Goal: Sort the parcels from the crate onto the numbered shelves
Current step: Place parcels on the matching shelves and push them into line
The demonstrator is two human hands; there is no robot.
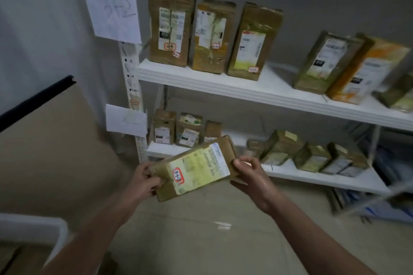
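L hand (145, 182) & R hand (250, 176) each gripped an end of a taped brown parcel (207, 161) w/ sticker "3-1-7" (176, 175), held before the lower shelf (312, 177), whose paper sign (126, 120) was too faint to read, white-rimmed crate (51, 227) cut off bottom-left.
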